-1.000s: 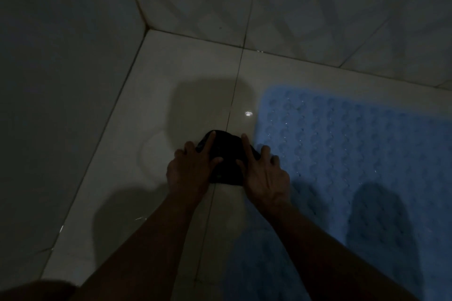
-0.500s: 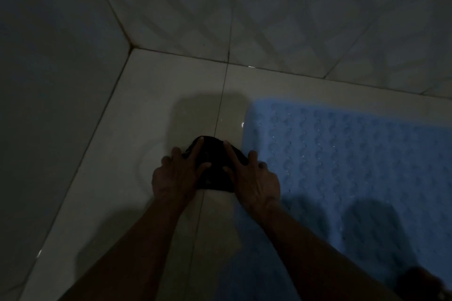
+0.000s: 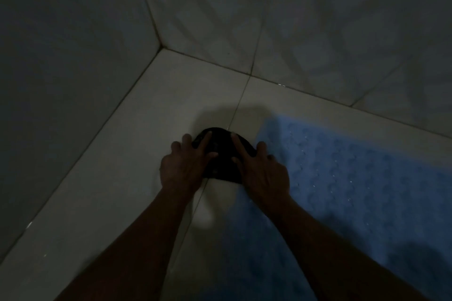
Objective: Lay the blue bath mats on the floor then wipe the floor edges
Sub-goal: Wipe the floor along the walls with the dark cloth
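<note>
Dim light; detail is hard to read. Your left hand [image 3: 182, 168] and right hand [image 3: 263, 171] lie side by side, fingers straight and spread, pressing flat on a dark cloth [image 3: 220, 154] whose weave cannot be made out. Blue bath mat [image 3: 354, 178], bumpy, lies just right of your right hand, cut off at the frame. Glossy tiled floor [image 3: 122, 178] beneath; wall corner [image 3: 160, 47] beyond your fingertips.
</note>
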The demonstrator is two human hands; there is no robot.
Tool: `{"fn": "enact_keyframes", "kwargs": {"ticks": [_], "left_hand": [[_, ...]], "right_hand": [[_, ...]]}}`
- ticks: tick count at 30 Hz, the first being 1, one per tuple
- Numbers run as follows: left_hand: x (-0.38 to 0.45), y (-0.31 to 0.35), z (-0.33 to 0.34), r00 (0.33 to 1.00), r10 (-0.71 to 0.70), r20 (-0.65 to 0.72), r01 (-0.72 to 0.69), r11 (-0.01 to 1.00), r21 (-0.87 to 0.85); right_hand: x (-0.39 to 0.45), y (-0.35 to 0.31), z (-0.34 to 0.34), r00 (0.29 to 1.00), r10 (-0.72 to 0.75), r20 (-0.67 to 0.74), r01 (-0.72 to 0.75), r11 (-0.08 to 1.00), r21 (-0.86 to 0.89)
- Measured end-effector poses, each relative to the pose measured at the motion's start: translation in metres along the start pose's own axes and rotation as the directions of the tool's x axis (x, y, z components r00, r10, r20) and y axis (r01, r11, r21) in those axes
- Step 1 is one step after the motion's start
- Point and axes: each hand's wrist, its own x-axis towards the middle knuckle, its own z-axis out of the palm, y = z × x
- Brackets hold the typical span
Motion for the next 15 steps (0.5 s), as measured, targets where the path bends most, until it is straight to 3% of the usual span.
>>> {"fn": "enact_keyframes", "kwargs": {"ticks": [6,11,15], "left_hand": [[0.021,0.012,-0.005,0.998,-0.055,0.035,0.056,0.998,-0.023],[0.056,0.025,-0.012,0.997,-0.060,0.037,0.061,0.998,-0.013],[0.079,0.038,-0.015,0.998,-0.059,0.008,0.059,0.998,-0.007]], "right_hand": [[0.023,0.012,0.005,0.997,-0.003,-0.075,0.004,1.000,0.010],[0.054,0.028,-0.004,1.000,0.010,0.023,-0.010,0.999,0.033],[0.079,0.045,-0.011,1.000,0.006,0.008,-0.006,1.000,-0.005]]}}
